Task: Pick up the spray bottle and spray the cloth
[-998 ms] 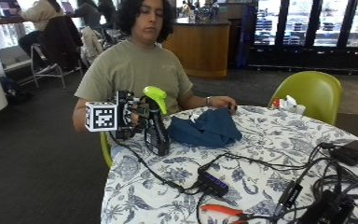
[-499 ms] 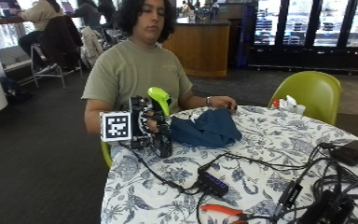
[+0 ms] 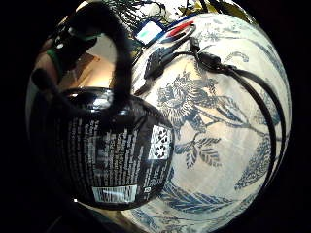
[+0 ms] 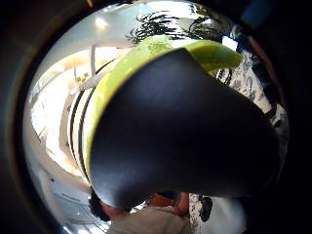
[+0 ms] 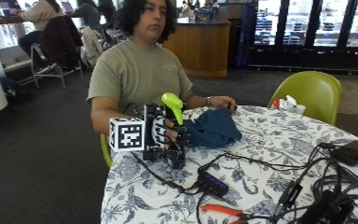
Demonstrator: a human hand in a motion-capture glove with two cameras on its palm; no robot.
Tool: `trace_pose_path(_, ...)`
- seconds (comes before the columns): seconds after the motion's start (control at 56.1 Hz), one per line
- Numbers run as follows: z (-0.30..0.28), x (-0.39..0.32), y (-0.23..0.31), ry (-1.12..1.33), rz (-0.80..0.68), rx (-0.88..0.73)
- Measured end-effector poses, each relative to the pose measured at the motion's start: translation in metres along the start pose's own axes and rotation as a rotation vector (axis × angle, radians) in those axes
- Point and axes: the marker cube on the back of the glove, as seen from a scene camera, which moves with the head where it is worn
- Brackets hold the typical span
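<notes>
While the round table [image 5: 278, 140] with its blue flowered cover carries many things, only two of them matter for the task. The blue cloth [image 5: 211, 129] lies crumpled on the table in front of the person, on the far side of the table near the edge, and the bare left hand [image 5: 223, 102] rests at its back edge. Just beside the cloth, toward the person's right, stands the spray bottle [image 5: 175, 135]. It is upright, with its long axis vertical: the dark body is below and the green spray head [image 5: 171, 103] is on top, above the hand. From the outside view the nozzle seems to point roughly toward the cloth, but I cannot tell this exactly.

The gloved right hand [image 5: 167, 137] is at the bottle, and its fingers [image 5: 169, 135] are curled round the dark body, so the hand grips it. In the little finger side palm view the labelled dark body [image 3: 116, 155] fills much of the view and the table cover shows beyond it. Whether the base touches the table or is just above it, I cannot say.

I judge that the coming move depends on this: the cloth is close to the bottle on the side away from the palm, so the head must be aimed that way before the trigger is pressed.
</notes>
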Motion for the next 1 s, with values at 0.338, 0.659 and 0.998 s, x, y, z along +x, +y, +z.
trace_pose_path(0.338, -0.021, -0.057, 0.017, -0.183, -0.11, 0.127)
trace_pose_path(0.659, -0.073, -0.167, 0.029, 0.018, -0.172, -0.172)
trace_pose_path(0.998, -0.028, -0.238, 0.019, 0.465, 0.03, -0.639)
